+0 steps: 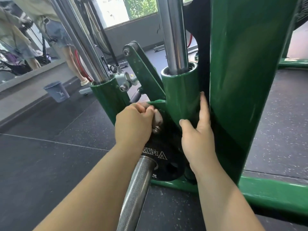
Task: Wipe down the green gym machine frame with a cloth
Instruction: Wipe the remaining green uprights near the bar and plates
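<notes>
The green tube stands upright, straight ahead of the right hand, whose flat, open fingers rest on it. The left hand, just beside, is curled; no cloth shows.

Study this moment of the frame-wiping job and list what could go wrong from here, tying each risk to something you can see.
1. The right hand lies with fingers in the narrow gap between the green sleeve and the big green upright; they could get pinched or scraped there.
2. The left hand is curled at the metal bolt end of the bar; knuckles may knock it.
3. No cloth is clearly visible, so wiping may be missing spots.
</notes>
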A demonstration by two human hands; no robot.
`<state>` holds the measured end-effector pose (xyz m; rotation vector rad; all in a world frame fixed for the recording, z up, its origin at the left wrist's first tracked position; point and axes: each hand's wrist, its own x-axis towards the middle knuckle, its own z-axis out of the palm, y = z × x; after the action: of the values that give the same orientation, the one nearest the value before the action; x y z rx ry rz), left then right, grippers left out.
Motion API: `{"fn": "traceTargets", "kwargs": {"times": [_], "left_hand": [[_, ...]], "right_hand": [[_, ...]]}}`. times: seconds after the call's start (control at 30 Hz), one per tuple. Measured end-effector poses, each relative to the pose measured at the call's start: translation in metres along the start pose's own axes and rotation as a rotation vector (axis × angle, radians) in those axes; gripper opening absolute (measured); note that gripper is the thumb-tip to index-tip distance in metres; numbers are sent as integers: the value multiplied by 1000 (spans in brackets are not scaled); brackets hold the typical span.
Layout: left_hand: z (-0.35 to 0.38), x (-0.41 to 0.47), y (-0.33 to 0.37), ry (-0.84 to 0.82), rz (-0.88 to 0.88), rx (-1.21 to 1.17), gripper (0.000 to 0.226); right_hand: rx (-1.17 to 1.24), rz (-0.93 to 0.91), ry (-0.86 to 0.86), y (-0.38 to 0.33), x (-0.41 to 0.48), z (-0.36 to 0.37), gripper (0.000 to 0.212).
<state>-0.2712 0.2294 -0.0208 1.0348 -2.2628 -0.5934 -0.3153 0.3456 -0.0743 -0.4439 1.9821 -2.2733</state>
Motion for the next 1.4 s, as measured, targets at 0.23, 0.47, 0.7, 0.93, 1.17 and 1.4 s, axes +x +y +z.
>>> {"fn": "traceTargets", "kwargs": {"times": [0.23, 0.47, 0.7, 0.93, 1.17, 1.4], "left_hand": [[-28, -11, 12, -61, 206, 55, 11], [-8, 49, 42, -427, 494, 502, 30], [-21, 56, 38, -582, 624, 760, 40], [-29, 55, 69, -692, 797, 1380, 25], [-24, 51, 38, 62, 661, 329, 23], [-19, 78, 39, 390, 674, 240, 12]], "right_hand": [[6, -13, 4, -1, -2, 2, 84], [4, -28, -9, 5, 1, 0, 82], [-30, -20, -40, 5, 4, -3, 88], [14, 24, -42, 7, 6, 0, 93], [-46, 20, -47, 3, 8, 0, 104], [-96, 19, -82, 6, 7, -4, 108]]}}
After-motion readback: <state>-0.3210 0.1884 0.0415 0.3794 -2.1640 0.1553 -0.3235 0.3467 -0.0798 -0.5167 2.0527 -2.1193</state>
